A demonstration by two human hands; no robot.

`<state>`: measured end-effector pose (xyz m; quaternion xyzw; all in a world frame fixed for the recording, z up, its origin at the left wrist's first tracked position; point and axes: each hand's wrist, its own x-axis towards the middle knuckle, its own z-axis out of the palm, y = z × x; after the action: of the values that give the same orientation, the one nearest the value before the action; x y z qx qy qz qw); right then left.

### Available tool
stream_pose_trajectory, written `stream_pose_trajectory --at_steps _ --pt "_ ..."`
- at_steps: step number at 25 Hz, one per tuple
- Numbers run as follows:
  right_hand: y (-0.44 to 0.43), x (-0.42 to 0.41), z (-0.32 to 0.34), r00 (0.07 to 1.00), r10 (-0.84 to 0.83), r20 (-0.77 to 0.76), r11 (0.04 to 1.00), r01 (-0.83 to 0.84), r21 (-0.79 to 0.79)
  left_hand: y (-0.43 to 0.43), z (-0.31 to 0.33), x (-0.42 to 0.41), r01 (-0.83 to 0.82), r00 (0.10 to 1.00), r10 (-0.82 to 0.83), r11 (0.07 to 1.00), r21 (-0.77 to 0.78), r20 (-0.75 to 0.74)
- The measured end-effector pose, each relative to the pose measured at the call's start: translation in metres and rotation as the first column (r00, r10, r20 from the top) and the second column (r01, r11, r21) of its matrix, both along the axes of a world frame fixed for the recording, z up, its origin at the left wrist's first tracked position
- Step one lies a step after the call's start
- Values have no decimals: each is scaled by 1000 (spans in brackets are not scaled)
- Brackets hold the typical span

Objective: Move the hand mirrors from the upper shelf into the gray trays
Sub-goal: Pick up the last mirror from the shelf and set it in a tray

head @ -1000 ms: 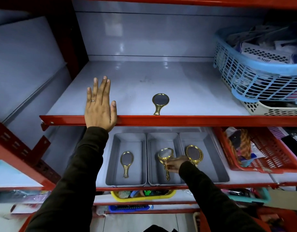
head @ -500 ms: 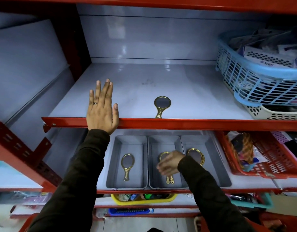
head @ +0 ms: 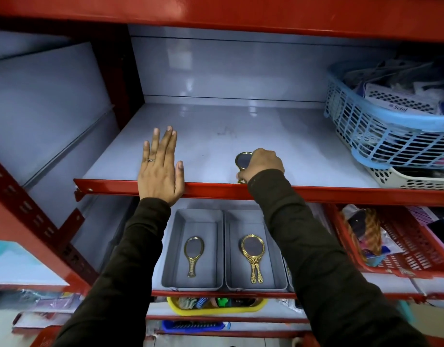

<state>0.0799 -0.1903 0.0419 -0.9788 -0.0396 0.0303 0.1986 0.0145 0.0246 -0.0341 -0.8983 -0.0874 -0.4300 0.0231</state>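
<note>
- The left hand [head: 161, 169] lies flat, palm down, on the front edge of the upper shelf, a pale gray board with a red metal lip [head: 316, 192]; its grip is spread apart, holding nothing, fingers pointing toward 12 o'clock, with a thin ring on one finger.
- At 6 o'clock from that hand, on the lower shelf, sits the left gray plastic tray [head: 170, 259], rectangular, with one small gold-framed oval hand mirror [head: 193, 254] lying flat inside it, handle toward 6 o'clock.
- Touching it at 3 o'clock is the middle gray plastic tray [head: 231, 259], which holds gold-framed mirrors stacked together [head: 253, 256]; two handles show side by side, pointing to 6 o'clock.
- A third gray tray at 3 o'clock of the middle one is almost wholly hidden by the right sleeve; what it holds cannot be told.
- At 12 o'clock from the middle tray, the last gold-framed hand mirror on the upper shelf [head: 243, 161] lies near the front lip, its round glass showing and its handle tip reaching the red edge.
- The right hand [head: 262, 166] covers the mirror's right side, its grip curled and closed around the handle and frame.
- At 3 o'clock on the upper shelf a light blue lattice basket [head: 381, 144], full of packets, rests on a white perforated basket [head: 403, 180].
- At 5 o'clock, below, a red plastic mesh basket [head: 416, 249] holds assorted goods.
- At 6 o'clock, under the trays, a yellow tub [head: 215, 310] shows.
</note>
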Motion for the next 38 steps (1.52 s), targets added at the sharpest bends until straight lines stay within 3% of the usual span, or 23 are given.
stream_pose_trajectory --at_steps 3,7,9,11,15,17,19,21,22,26,31,34,38 --pt "5 10 -4 1000 -12 3 998 12 68 0 1 0 4 1000 -4 1000 -3 4" --pt "-6 25 1 979 9 -204 966 45 255 -1 2 0 7 1000 -7 1000 0 -5" --pt "-13 24 5 939 83 -335 865 99 493 0 2 -1 7 1000 -8 1000 -5 -8" --pt "-21 14 10 909 190 -371 723 127 679 -1 1 -2 5 1000 -5 1000 -5 -14" --pt "-42 -10 9 813 476 -335 563 11 826 -3 1 -3 1 1000 -1 1000 -8 -17" --pt "-48 -25 -8 694 602 -395 579 -38 815 -2 2 -3 5 1000 -5 1000 -8 -16" --pt "-45 -42 -40 522 662 -538 663 -75 745 -2 2 -3 3 1000 -3 1000 -7 -16" --pt "-35 -59 -85 386 635 -669 742 -67 667 -2 1 -3 -10 1000 10 1000 -3 -16" --pt "-27 -66 -109 363 598 -714 770 -15 638 -2 0 -3 -15 1000 15 1000 0 -18" --pt "18 -76 -195 436 359 -825 801 309 512 0 1 -1 2 1000 -2 1000 6 0" --pt "64 -71 -255 558 126 -820 789 444 424 2 -1 2 16 1000 -16 1000 12 4" --pt "66 -65 -269 557 89 -826 758 499 419 5 -2 4 23 1000 -23 999 26 -2" --pt "53 -63 -268 553 180 -813 709 500 497 5 -2 4 25 999 -25 1000 12 -23"
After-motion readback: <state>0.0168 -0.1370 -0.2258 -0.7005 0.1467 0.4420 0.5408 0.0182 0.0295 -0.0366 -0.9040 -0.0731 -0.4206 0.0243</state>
